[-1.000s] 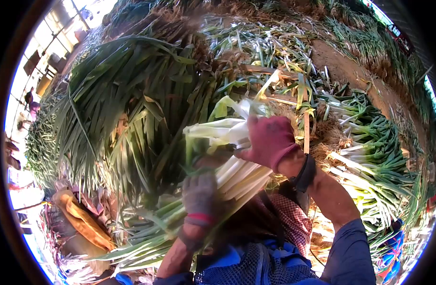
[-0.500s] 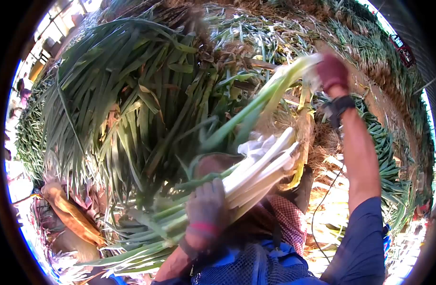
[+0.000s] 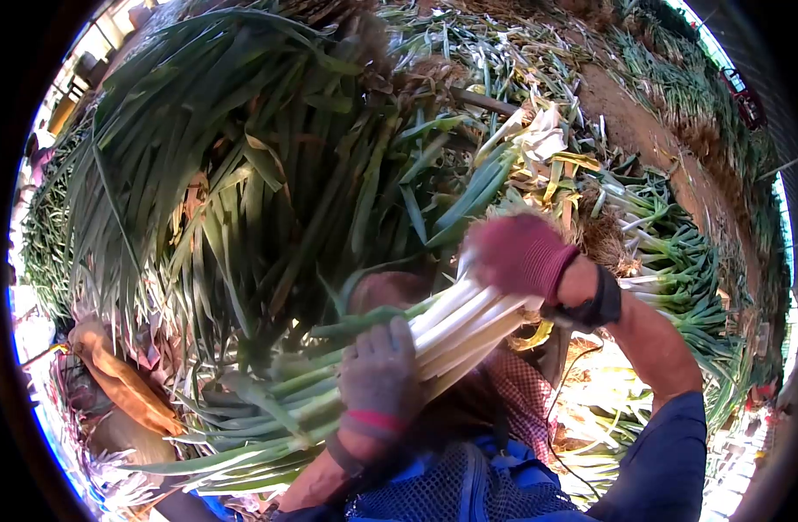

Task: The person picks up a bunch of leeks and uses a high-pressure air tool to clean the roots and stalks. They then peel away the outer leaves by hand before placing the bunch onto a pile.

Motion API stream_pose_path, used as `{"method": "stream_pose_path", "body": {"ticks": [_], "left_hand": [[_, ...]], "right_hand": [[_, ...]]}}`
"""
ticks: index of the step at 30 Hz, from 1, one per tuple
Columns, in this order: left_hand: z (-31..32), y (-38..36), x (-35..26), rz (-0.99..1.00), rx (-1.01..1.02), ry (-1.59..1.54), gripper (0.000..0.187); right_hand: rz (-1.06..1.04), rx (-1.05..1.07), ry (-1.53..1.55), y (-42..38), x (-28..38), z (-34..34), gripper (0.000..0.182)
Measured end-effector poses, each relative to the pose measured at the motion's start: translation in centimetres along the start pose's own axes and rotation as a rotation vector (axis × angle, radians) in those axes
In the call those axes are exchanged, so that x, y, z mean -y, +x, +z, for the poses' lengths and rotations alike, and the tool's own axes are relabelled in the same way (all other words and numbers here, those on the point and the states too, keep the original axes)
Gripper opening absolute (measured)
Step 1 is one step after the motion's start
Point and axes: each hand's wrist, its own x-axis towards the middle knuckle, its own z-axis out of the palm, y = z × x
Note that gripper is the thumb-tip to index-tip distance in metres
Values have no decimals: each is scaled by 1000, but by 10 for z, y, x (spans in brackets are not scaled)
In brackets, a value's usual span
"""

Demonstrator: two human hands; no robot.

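A bundle of long green onions [image 3: 455, 335] lies slantwise over my lap, white stalks up to the right, green leaves down to the left. My left hand [image 3: 381, 370], in a greyish glove with a pink band, is wrapped round the middle of the bundle. In a maroon glove, my right hand [image 3: 516, 257] is curled over the root ends of the white stalks; its fingertips are partly hidden and slightly blurred. Just beyond it, stripped leaves [image 3: 481, 191] with pale ends lie on the litter.
A large heap of green onions [image 3: 233, 157] rises at the left and front. More green onions [image 3: 668, 244] with roots lie at the right. An orange-brown wrapping-like piece [image 3: 125, 378] lies at lower left. A thin dark cord [image 3: 551, 413] hangs beside my right side.
My right hand has come back down and inward to the bundle's root ends. The leafy strip it held out at upper right now lies on the litter. My left hand keeps its grip.
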Motion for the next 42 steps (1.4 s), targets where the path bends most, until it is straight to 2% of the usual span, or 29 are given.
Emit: {"method": "stream_pose_path", "body": {"ticks": [1, 2, 3, 5, 6, 8, 10, 12, 16, 18, 19, 20, 23, 25, 26, 28, 30, 33, 34, 36, 38, 40, 42], "left_hand": [[0, -2, 0, 12, -14, -2, 84], [0, -3, 0, 31, -31, -5, 84], [-1, -2, 1, 34, -40, -8, 84], [-4, -6, 5, 37, -18, -44, 85], [-3, -6, 5, 24, -13, -46, 85], [0, -6, 3, 58, -66, -28, 86], [7, -6, -1, 58, -47, 19, 86], [10, -8, -8, 52, -36, 65, 87], [18, -16, -20, 66, -60, 117, 85], [21, -20, -23, 102, -78, 187, 82], [23, -21, -23, 103, -64, 199, 80], [24, -22, -23, 96, -62, 198, 80], [25, -22, -21, 128, -141, 161, 79], [24, -23, -21, 120, -133, 132, 78], [22, -23, -22, 123, -136, 123, 78], [19, -23, -22, 125, -93, 104, 80], [19, -23, -22, 137, -114, 108, 82], [19, -21, -23, 158, -117, 113, 85], [19, -21, -23, 161, -101, 115, 87], [19, -22, -23, 162, -95, 109, 87], [18, -21, -22, 161, -100, 106, 87], [17, -21, -20, 157, -87, 104, 88], [13, -20, -19, 161, -63, 85, 87]], "right_hand": [[100, -348, -106, 9, -39, 17, 21], [160, -560, -49, 11, -92, 9, 17], [348, -702, -217, 12, -148, -4, 14], [637, -621, -156, -17, -220, -45, 17], [670, -758, -157, -30, -201, -63, 26], [392, -831, -86, -40, -145, -75, 34], [279, -347, 78, -24, -93, -84, 39], [-187, -199, 269, -11, -34, -68, 46], [-144, 291, 16, 19, 77, -54, 59], [-185, 414, -37, 34, 102, -29, 57], [-240, 362, 37, 33, 105, -19, 48], [-246, 367, 35, 38, 105, -6, 48], [-206, 279, -120, 49, 87, 10, 29], [19, 79, -229, 54, 47, -6, 26], [-65, -220, -231, 66, -12, 4, 21], [207, -566, -213, 67, -78, -32, 15], [437, -733, -139, 38, -69, -73, 14], [385, -727, -262, 39, -66, -67, 18], [340, -718, -251, 41, -68, -64, 22], [252, -479, -15, 40, -68, -69, 35], [128, -63, 360, 31, -58, -64, 53], [-147, -156, 49, 37, -69, 4, 66], [-38, 211, 9, 21, -18, 13, 61]]}}
